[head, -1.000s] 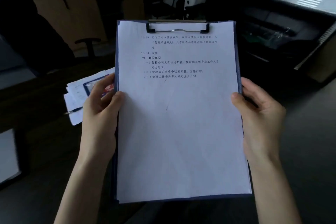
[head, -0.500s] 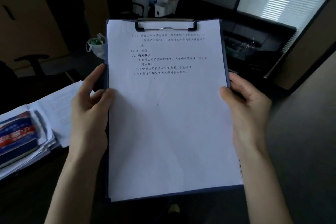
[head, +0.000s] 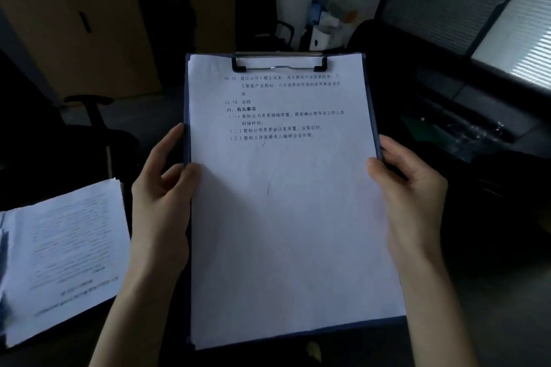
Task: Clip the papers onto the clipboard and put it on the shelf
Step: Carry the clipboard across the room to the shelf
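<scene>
A dark blue clipboard point(head: 374, 116) is held up in front of me, nearly filling the middle of the view. White papers point(head: 286, 232) with a few printed lines near the top lie on it, pinned under the black metal clip point(head: 279, 64) at the top edge. My left hand point(head: 162, 202) grips the board's left edge, thumb on the paper. My right hand point(head: 413, 191) grips the right edge the same way. No shelf can be made out for certain.
A loose stack of printed papers point(head: 62, 250) lies on the dark desk at lower left. A black office chair point(head: 89, 116) stands at left before a wooden cabinet point(head: 74, 18). Another chair point(head: 259, 15) and a window with blinds point(head: 512, 39) are beyond.
The view has swung left and back again while both hands keep the clipboard held the same way. The paper stack on the desk now sits closer at lower left.
</scene>
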{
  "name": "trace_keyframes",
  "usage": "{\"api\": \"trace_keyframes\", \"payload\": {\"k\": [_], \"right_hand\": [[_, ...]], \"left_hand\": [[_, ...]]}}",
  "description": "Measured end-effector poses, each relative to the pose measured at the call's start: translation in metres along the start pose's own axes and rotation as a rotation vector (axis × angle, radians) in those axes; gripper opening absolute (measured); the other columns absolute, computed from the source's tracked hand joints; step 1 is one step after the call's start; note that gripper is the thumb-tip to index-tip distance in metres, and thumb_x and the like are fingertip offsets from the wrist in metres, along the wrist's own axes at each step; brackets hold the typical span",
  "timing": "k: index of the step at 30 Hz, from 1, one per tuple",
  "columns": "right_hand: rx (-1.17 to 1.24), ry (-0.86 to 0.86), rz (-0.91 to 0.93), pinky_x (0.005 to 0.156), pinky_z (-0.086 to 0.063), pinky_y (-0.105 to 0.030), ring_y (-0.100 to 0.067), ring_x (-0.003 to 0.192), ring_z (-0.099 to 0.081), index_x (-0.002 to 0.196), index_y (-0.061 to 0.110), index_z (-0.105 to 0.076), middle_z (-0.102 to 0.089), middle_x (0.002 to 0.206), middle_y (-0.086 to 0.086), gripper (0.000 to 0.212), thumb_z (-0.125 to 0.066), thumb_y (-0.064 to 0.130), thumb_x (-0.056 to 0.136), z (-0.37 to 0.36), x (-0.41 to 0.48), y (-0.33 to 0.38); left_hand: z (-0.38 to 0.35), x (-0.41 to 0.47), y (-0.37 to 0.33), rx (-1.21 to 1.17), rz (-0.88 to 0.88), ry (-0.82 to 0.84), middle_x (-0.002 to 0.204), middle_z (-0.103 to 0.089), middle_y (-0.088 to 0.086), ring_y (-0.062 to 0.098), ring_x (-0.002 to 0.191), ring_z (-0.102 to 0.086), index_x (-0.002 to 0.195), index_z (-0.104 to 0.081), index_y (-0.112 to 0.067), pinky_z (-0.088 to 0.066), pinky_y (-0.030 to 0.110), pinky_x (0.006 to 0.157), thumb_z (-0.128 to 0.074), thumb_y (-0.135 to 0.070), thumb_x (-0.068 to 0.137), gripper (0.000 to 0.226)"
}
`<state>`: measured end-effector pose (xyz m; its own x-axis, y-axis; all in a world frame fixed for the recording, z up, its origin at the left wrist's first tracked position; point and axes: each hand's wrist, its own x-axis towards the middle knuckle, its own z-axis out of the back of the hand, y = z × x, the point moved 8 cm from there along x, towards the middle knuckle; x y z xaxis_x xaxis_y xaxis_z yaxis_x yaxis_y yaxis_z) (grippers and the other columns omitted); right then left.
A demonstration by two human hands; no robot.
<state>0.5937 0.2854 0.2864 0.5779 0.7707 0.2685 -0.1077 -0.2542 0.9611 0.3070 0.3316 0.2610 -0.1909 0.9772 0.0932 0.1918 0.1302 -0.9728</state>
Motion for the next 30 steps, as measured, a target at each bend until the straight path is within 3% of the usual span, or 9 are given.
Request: {"api": "trace_keyframes", "payload": {"k": [8,12,14,17,20,24,30], "right_hand": [[0.057,0.299,-0.048,0.071,-0.05,-0.013,0.002,0.081,-0.067,0.11,0.011,-0.067,-0.071,0.089,0.014,0.034,-0.059,-0.006,0.081,-0.094,0.127,-0.064],[0.072,0.418,-0.053,0.07,-0.05,-0.012,0.003,0.081,-0.066,0.094,0.033,-0.069,-0.073,0.078,0.023,0.042,-0.059,-0.005,0.08,-0.149,0.169,-0.087],[0.085,0.473,-0.062,0.07,-0.05,-0.012,0.003,0.081,-0.066,0.096,0.033,-0.068,-0.073,0.08,0.026,0.042,-0.058,-0.005,0.081,-0.185,0.189,-0.099],[0.112,0.513,-0.067,0.07,-0.05,-0.012,0.003,0.082,-0.067,0.11,0.02,-0.067,-0.07,0.085,0.029,0.039,-0.059,-0.004,0.081,-0.236,0.215,-0.111],[0.153,0.512,-0.081,0.067,-0.049,-0.009,0.006,0.078,-0.067,0.114,0.013,-0.065,-0.071,0.084,0.021,0.037,-0.059,-0.005,0.081,-0.296,0.243,-0.124],[0.199,0.521,-0.09,0.066,-0.049,-0.008,0.008,0.074,-0.066,0.111,0.022,-0.062,-0.07,0.07,0.028,0.042,-0.058,-0.008,0.081,-0.388,0.274,-0.136],[0.206,0.535,-0.096,0.068,-0.048,-0.007,0.01,0.073,-0.064,0.104,0.026,-0.063,-0.07,0.068,0.03,0.044,-0.058,-0.01,0.08,-0.513,0.322,-0.148]], "left_hand": [[-0.013,0.069,0.027,0.016,-0.042,-0.299,0.063,-0.071,-0.018,-0.002,0.059,-0.063,0.123,-0.054,-0.035,-0.052,0.014,0.055,-0.048,-0.002,0.09,0.047],[-0.008,0.109,0.031,0.028,-0.05,-0.41,0.061,-0.069,-0.013,0.0,0.056,-0.061,0.125,-0.055,-0.035,-0.051,0.015,0.053,-0.048,-0.001,0.089,0.049],[-0.002,0.137,0.033,0.035,-0.065,-0.456,0.061,-0.07,-0.012,0.001,0.055,-0.061,0.127,-0.054,-0.032,-0.051,0.016,0.052,-0.048,-0.001,0.089,0.049],[0.01,0.18,0.034,0.038,-0.089,-0.507,0.057,-0.067,-0.011,0.002,0.054,-0.059,0.123,-0.056,-0.032,-0.051,0.017,0.055,-0.048,0.001,0.088,0.049],[0.03,0.237,0.03,0.044,-0.111,-0.545,0.054,-0.062,-0.012,0.005,0.055,-0.055,0.117,-0.059,-0.035,-0.051,0.019,0.059,-0.049,0.002,0.087,0.049],[0.065,0.32,0.022,0.066,-0.125,-0.55,0.059,-0.066,-0.008,0.009,0.059,-0.058,0.116,-0.058,-0.038,-0.054,0.024,0.064,-0.049,0.002,0.088,0.05],[0.113,0.441,0.012,0.074,-0.103,-0.579,0.065,-0.073,-0.009,0.006,0.057,-0.063,0.123,-0.057,-0.035,-0.056,0.025,0.061,-0.05,0.001,0.088,0.05]]}}
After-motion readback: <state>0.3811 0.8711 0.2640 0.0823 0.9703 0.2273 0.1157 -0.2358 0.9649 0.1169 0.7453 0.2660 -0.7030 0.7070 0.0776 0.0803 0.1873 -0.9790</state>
